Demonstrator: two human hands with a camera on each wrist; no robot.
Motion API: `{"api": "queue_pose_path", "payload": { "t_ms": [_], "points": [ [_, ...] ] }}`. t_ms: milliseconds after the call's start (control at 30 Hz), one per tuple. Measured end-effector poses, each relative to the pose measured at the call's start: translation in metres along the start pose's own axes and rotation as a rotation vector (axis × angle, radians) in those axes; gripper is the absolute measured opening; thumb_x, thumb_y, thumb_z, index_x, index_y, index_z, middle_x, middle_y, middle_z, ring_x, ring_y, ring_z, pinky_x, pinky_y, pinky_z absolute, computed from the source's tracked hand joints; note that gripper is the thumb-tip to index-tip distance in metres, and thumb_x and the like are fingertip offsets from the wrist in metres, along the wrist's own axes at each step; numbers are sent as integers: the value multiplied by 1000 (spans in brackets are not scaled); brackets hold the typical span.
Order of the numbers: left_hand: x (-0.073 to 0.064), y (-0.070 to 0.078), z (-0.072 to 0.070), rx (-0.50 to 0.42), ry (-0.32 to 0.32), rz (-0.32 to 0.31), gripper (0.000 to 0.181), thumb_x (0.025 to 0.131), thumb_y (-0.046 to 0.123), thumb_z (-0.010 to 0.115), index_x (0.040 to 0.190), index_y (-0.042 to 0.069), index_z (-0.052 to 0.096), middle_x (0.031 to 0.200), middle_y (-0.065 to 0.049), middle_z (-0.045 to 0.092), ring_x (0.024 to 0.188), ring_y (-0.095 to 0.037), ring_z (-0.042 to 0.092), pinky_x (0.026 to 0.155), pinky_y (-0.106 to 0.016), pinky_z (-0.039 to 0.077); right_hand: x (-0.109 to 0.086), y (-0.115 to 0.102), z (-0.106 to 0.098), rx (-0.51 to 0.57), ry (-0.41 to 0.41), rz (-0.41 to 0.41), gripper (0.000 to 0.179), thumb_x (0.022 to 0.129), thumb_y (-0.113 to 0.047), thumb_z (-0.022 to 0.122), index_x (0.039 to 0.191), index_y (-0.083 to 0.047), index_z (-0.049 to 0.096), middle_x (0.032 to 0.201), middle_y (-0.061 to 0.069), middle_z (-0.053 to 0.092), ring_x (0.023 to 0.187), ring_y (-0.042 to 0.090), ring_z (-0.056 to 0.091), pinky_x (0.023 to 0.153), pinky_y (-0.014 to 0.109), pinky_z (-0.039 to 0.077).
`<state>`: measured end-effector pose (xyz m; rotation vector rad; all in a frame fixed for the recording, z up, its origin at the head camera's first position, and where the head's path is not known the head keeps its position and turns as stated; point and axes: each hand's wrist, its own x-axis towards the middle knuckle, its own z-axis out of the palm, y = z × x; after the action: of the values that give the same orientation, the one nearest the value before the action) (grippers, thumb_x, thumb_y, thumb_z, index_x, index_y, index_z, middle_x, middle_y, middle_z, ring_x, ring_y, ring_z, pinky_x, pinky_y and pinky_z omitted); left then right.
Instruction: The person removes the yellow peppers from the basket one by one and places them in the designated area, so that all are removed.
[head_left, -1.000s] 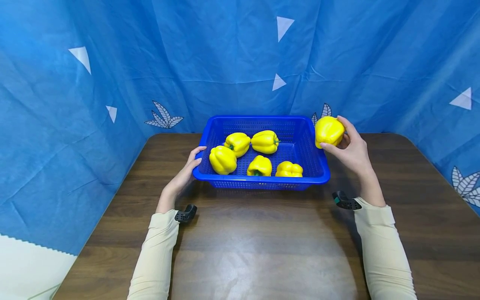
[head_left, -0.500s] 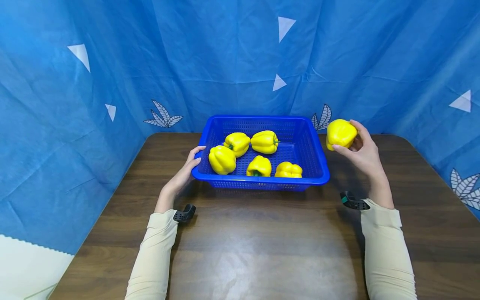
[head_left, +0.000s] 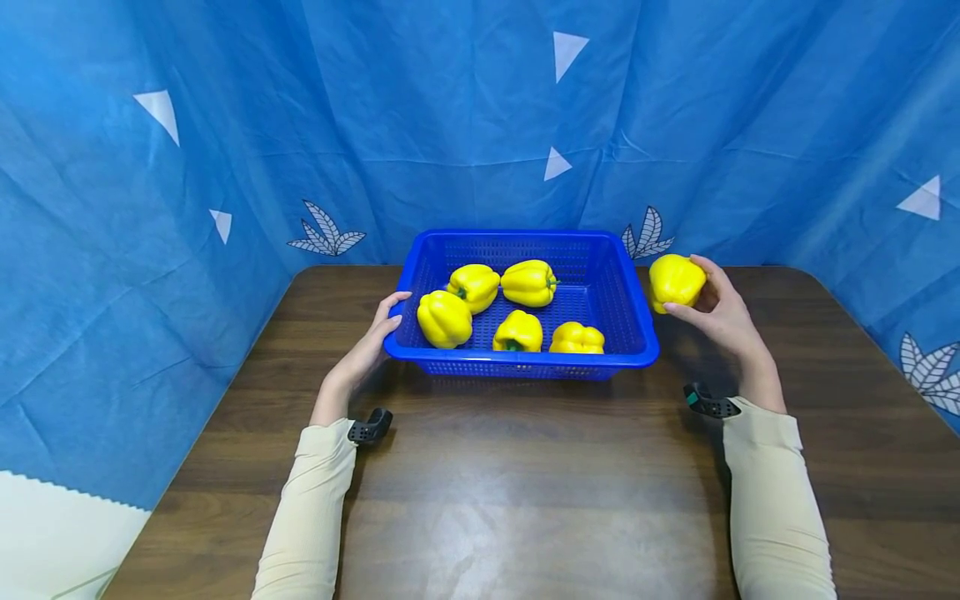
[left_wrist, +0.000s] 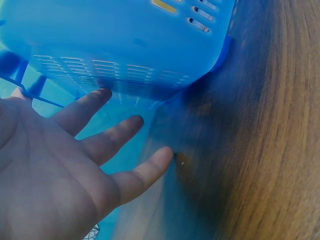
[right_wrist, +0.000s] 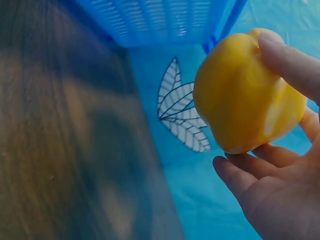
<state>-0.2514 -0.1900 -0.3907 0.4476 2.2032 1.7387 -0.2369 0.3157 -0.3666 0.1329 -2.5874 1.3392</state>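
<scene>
At the left end of a blue plastic basket (head_left: 525, 357), my left hand (head_left: 367, 350) holds the rim with thumb and index finger. Its other fingers (left_wrist: 115, 140) spread straight below the rim, along the perforated outer wall, in the left wrist view. Several yellow bell peppers (head_left: 445, 320) lie inside the basket, two of them partly hidden by its front rim. Beyond the basket's right end, my right hand (head_left: 723, 321) grips another yellow bell pepper (right_wrist: 245, 95) between thumb and fingertips, raised above the table and apart from the basket.
The basket stands toward the back of a dark wood-grain table (head_left: 480, 467). A blue curtain (head_left: 465, 117) with white triangles and leaf prints hangs behind the table and along its sides. Black cameras are strapped at both wrists.
My right hand has carried its bell pepper rightward, away from the basket's right rim, then slightly lower. The left hand and the basket have stayed in place.
</scene>
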Motion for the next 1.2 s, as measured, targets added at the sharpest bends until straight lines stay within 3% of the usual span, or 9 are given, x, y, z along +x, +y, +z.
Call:
{"api": "queue_pose_path", "payload": {
  "t_ms": [233,600,833,1200],
  "points": [
    [0,1,0,1,-1,3,50,99,36,26,145,33,8,155,-7,-1,137,-40,24,111,-62,24,3,16,4,53,-83,84,79,88,-24,64,150,-23,15,147,15,30,109,3,41,81,-3,37],
    [-3,0,1,8,11,-11,49,99,38,27,145,35,8,156,-4,-4,139,-40,20,112,-63,22,4,27,12,69,-165,110,82,88,-27,63,150,-20,10,148,18,29,120,23,40,84,-1,39],
    [-3,-1,2,24,12,-14,50,99,39,27,145,35,7,156,-4,-5,140,-40,19,111,-63,22,1,39,15,58,-189,87,83,87,-28,64,150,-18,10,149,21,28,121,27,41,95,8,41],
    [-2,0,2,19,3,-4,50,99,39,27,144,35,8,156,-4,-5,139,-40,19,112,-63,21,-3,46,13,101,-206,60,86,86,-27,67,149,-21,10,151,21,23,124,26,37,95,3,37]
  ]
}}
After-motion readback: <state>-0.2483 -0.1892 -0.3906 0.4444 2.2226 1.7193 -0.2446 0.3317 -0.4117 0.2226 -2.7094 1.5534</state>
